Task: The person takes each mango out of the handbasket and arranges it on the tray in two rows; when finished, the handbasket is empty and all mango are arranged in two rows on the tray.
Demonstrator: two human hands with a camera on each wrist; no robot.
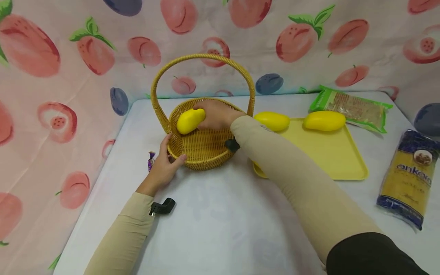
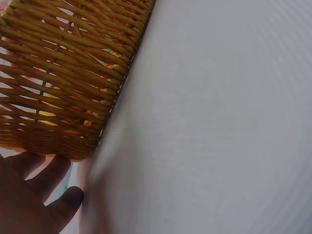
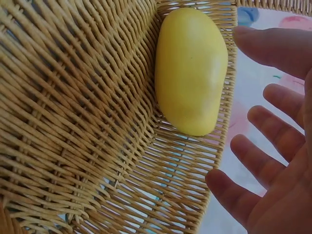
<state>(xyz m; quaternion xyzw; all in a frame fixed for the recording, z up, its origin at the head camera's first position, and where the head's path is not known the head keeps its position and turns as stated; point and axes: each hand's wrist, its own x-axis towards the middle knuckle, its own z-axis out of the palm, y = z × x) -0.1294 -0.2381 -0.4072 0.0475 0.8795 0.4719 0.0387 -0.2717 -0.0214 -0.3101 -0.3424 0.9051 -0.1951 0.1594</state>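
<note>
A yellow mango [image 1: 188, 122] lies inside the woven wicker basket [image 1: 203, 165], against its left back wall. My right hand [image 1: 217, 114] reaches over the basket beside this mango. In the right wrist view its fingers [image 3: 265, 161] are spread and stand apart from the mango [image 3: 191, 73]. At the basket's left front my left hand [image 1: 164, 168] touches the rim, thumb and fingers spread. Seen from the left wrist, the fingertips [image 2: 58, 163] rest at the edge of the wicker.
Two more yellow mangoes [image 1: 324, 121] lie on a yellow tray [image 1: 319, 160] to the right, partly behind my right sleeve. A green-edged food packet [image 1: 357, 109] and a blue-and-yellow pasta bag [image 1: 409, 179] are farther right. A purple-wrapped candy [image 1: 151, 161] sits left of the basket, whose tall handle [image 1: 203, 56] arches above.
</note>
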